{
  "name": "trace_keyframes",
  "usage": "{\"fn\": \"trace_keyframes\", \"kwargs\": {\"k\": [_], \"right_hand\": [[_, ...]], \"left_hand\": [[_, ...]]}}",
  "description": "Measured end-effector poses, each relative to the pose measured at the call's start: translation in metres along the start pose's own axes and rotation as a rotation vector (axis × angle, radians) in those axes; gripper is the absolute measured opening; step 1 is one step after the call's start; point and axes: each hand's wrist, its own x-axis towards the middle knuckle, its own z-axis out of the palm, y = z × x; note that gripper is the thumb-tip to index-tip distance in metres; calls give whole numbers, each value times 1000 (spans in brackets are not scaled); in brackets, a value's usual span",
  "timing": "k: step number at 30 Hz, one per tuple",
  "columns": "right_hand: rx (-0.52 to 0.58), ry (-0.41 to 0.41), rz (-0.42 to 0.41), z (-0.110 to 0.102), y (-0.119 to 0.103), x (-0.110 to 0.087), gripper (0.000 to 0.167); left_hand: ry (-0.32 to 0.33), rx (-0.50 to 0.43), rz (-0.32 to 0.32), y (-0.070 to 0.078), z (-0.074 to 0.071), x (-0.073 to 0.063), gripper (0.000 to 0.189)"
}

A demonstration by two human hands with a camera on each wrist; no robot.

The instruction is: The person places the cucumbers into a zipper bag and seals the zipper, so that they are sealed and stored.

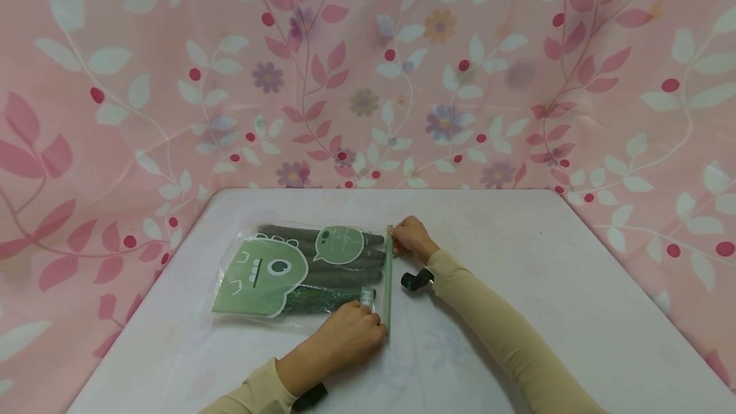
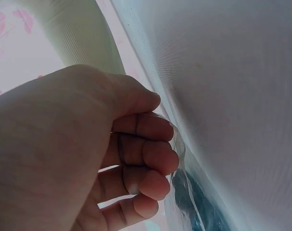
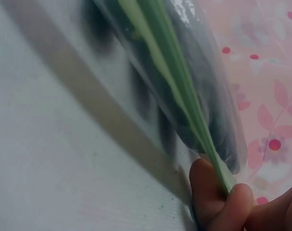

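Observation:
A clear zip bag printed with a green one-eyed monster lies flat on the table. Inside are several long dark cucumber-like pieces; the nearest one is greener and shiny, with a pale label. A green zip strip closes off the bag's right edge. My left hand pinches the near end of that edge between thumb and index finger, its other fingers curled in the left wrist view. At the far end my right hand pinches the strip's corner, thumb against finger in the right wrist view.
The white-covered table extends around the bag on all sides. A pink floral curtain hangs behind it and along both sides. Dark wrist cameras sit on both of the person's wrists, over beige sleeves.

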Motion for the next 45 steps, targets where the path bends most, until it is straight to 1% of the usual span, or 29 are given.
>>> {"fn": "trace_keyframes", "kwargs": {"k": [4, 10, 13, 20, 26, 32, 36, 40, 43, 45], "right_hand": [[-16, 21, 17, 1, -1, 3, 23], [-77, 78, 21, 2, -2, 10, 25], [-95, 94, 23, 2, -3, 12, 25], [-130, 99, 28, 3, -6, 15, 27], [-142, 108, 43, 3, -8, 16, 25], [-133, 115, 42, 4, -8, 18, 22], [-130, 123, 35, 4, -7, 19, 22], [-102, 128, 35, 3, -7, 20, 25], [-71, 111, 19, 2, -6, 20, 27], [-44, 85, 7, 0, -5, 20, 27]], "left_hand": [[-1, 2, 1, 0, -1, 0, 17], [12, -3, 1, 0, -1, 0, 18], [13, -3, -1, 0, 0, 0, 18], [4, 8, -8, -1, 0, 1, 19], [-2, 19, -11, -1, -1, 1, 17], [8, 20, -14, -1, -1, 0, 17], [-1, 18, -13, -1, -1, 1, 16], [2, 21, -12, -1, -2, 1, 17], [13, 16, -17, -2, -1, 0, 18], [19, 4, -23, -2, 0, 0, 18]]}}
